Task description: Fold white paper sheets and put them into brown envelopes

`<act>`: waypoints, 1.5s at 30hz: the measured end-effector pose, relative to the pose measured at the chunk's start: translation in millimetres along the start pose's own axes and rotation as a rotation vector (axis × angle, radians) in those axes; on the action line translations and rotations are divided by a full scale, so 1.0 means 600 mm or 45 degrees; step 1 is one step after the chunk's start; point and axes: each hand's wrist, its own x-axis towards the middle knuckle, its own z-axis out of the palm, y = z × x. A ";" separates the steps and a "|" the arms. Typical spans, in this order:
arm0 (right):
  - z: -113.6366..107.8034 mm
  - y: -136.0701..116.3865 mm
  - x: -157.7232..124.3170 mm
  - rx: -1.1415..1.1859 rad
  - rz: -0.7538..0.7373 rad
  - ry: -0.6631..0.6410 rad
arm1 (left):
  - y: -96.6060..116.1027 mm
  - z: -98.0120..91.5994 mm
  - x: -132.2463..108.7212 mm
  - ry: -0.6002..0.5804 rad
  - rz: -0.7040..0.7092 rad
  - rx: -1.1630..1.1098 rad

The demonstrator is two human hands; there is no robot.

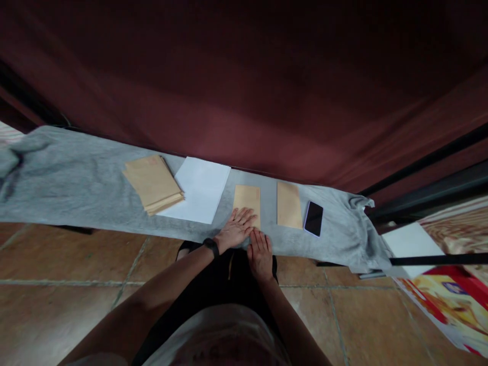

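Presently resting the left hand [238,226] palm down, fingers loosely spread, over the near half of a brown envelope [247,195], around the middle of the cloth-covered tabletop [87,188] and toward its near edge. Holding the right hand [261,256] with fingers straight and together at that envelope's near right corner; no clench in either hand, though hard to tell about actual contact under the right fingertips. Probably very light and thin, stiff enough to lie flat yet easy to crease, a little smooth to the touch; best pinched by a long side edge or a corner, without bending the middle. Toward the tabletop's left end, a stack of envelopes [154,183], partly over white paper [206,188]. Toward the right end, a second envelope [288,206], with a phone [313,219] just beside.
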 end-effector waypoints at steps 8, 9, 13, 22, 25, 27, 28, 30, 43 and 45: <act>-0.003 -0.010 0.001 -0.045 0.057 0.010 | -0.005 -0.036 -0.056 -0.054 0.233 -0.004; -0.003 -0.011 0.001 -0.043 0.069 0.004 | -0.005 -0.040 -0.062 -0.066 0.256 -0.006; -0.009 -0.009 0.004 -0.010 0.131 -0.013 | -0.006 -0.050 -0.076 -0.118 0.287 -0.029; -0.027 0.010 0.017 0.060 0.214 -0.033 | -0.014 -0.047 -0.080 -0.107 0.331 -0.077; -0.030 0.010 0.030 0.042 0.315 -0.023 | -0.014 -0.045 -0.081 -0.122 0.332 -0.054; -0.029 0.009 0.040 0.033 0.384 -0.019 | -0.014 -0.044 -0.082 -0.136 0.336 -0.037; -0.029 0.008 0.045 0.034 0.420 -0.018 | -0.014 -0.044 -0.082 -0.141 0.338 -0.030; -0.026 0.009 0.055 0.052 0.483 -0.010 | -0.013 -0.045 -0.082 -0.144 0.335 -0.017; 0.005 0.038 0.100 0.333 0.671 0.056 | -0.025 -0.031 -0.076 -0.054 0.347 0.041; 0.008 0.040 0.100 0.376 0.685 0.059 | -0.026 -0.031 -0.075 -0.034 0.358 0.038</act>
